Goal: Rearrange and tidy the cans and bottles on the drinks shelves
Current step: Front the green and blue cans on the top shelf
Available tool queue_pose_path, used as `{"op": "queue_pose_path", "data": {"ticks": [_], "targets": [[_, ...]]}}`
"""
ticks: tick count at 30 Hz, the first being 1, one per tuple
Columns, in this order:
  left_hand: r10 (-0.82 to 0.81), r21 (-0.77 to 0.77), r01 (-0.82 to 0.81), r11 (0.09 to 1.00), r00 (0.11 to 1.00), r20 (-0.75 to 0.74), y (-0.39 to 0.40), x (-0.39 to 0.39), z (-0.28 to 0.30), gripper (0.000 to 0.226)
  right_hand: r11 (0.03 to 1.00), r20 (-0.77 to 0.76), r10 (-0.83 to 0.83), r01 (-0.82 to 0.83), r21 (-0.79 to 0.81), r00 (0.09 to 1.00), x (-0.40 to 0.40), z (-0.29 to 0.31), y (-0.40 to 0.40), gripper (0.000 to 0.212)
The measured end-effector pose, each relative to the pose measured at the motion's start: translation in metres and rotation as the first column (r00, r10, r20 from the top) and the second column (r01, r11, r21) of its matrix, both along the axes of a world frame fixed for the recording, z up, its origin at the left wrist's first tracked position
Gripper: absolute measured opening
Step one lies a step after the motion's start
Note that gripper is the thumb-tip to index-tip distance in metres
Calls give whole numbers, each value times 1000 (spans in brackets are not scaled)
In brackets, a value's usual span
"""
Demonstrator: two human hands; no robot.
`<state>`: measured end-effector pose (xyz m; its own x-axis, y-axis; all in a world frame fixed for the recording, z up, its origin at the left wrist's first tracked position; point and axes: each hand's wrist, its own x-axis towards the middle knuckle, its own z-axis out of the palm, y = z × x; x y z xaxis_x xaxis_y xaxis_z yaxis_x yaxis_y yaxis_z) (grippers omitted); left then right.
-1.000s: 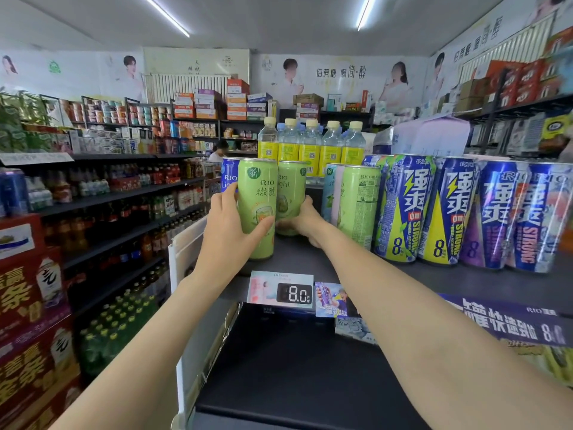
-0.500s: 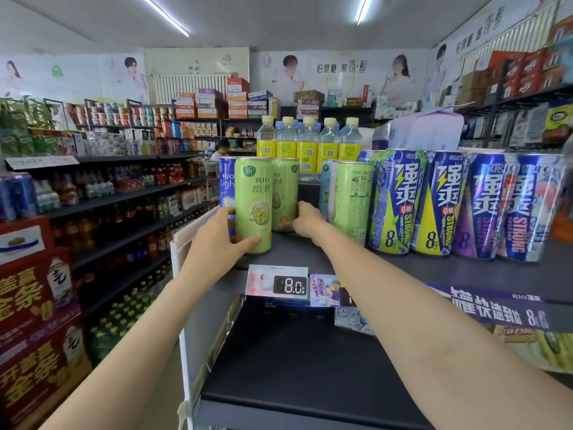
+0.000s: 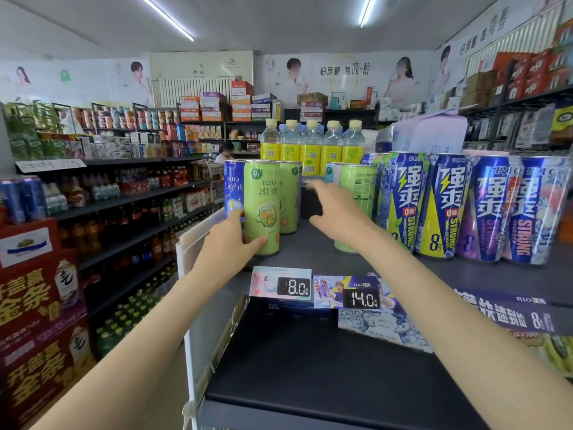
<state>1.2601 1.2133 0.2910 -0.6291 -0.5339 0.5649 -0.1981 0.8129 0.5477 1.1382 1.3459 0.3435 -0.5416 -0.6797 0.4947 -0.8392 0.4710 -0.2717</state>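
Left hand (image 3: 231,243) is wrapped round the front green can (image 3: 261,209) at the shelf (image 3: 310,252) edge, centre frame. Right hand (image 3: 333,212) hangs loose, holding nothing, near the other green can (image 3: 356,193). I'd slide it flush, label forward, without bumping the can behind.

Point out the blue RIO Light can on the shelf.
The blue RIO Light can stands at the shelf's left end, just behind and left of the front green can that the left hand holds.
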Motion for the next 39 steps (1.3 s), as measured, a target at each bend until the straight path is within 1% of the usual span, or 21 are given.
{"op": "queue_pose_path", "data": {"ticks": [2, 4, 6, 9, 12, 14, 16, 17, 19, 21, 23, 24, 25, 26, 28, 29, 31, 33, 35, 37, 39], "targets": [[1, -22, 0, 1000, 999, 41, 4, -6, 1, 52, 992, -107, 47, -60, -115, 993, 11, 1, 26, 54], [-20, -38, 23, 999, 997, 74, 9, -15, 3, 61, 967, -197, 29, -77, -241, 980, 12, 5, 44, 49], [-49, -40, 54, 998, 993, 107, 15, -26, 5, 71, 953, -234, -15, -57, -297, 972, 5, 8, 51, 52], [-3, -51, 9, 999, 993, 121, 20, -39, 7, 78, 964, -191, -64, 11, -264, 979, -4, 5, 56, 70], [83, -104, -75, 992, 994, 72, 22, -44, 1, 80, 979, -141, -85, 57, -193, 986, -7, -10, 58, 84], [129, -173, -112, 979, 987, 91, 27, -44, -3, 83, 976, -131, -100, 71, -207, 986, -8, -17, 56, 89], [232, -271, -183, 945, 960, 159, 32, -43, -1, 85, 965, -123, -118, 84, -247, 985, -9, -18, 51, 94], [286, -314, -217, 924, 939, 192, 33, -42, 3, 82, 961, -116, -131, 97, -260, 985, -9, -17, 47, 97], [335, -348, -252, 903, 920, 203, 31, -38, 10, 63, 953, -110, -170, 135, -272, 979, -10, -15, 39, 101], [319, -360, -267, 894, 943, 92, 24, -30, 12, 46, 947, -105, -209, 174, -271, 972, -11, -16, 32, 104], [342, -449, -340, 827, 936, -78, 13, -22, 8, 40, 943, -71, -221, 195, -269, 973, -13, -20, 28, 106], [366, -500, -388, 774, 919, -145, 7, -20, 5, 43, 941, -49, -225, 204, -271, 973, -14, -21, 27, 106], [403, -523, -429, 737, 899, -169, 1, -19, 1, 48, 939, -24, -228, 213, -271, 973, -16, -22, 26, 106], [450, -530, -456, 715, 880, -149, -4, -19, -1, 54, 936, 12, -222, 217, -277, 975, -16, -21, 25, 107], [537, -572, -445, 689, 844, -10, -9, -21, -4, 62, 929, 107, -176, 201, -311, 979, -18, -18, 23, 109], [572, -615, -434, 658, 820, 33, -11, -23, -4, 63, 926, 143, -150, 190, -326, 978, -19, -16, 22, 108], [624, -709, -409, 574, 779, 56, -14, -27, -2, 59, 926, 181, -128, 183, -331, 975, -19, -14, 20, 106], [629, -740, -365, 564, 771, 98, -13, -27, -1, 62, 925, 200, -114, 178, -337, 973, -20, -12, 16, 103], [649, -759, -372, 534, 756, 85, -14, -26, -3, 70, 925, 215, -116, 185, -332, 970, -22, -12, 9, 101], [674, -772, -411, 484, 738, 30, -14, -29, -6, 79, 934, 231, -130, 197, -298, 964, -24, -13, 0, 99], [692, -762, -439, 476, 722, 17, -15, -29, -6, 84, 944, 234, -118, 182, -276, 965, -23, -14, -6, 92]]}}
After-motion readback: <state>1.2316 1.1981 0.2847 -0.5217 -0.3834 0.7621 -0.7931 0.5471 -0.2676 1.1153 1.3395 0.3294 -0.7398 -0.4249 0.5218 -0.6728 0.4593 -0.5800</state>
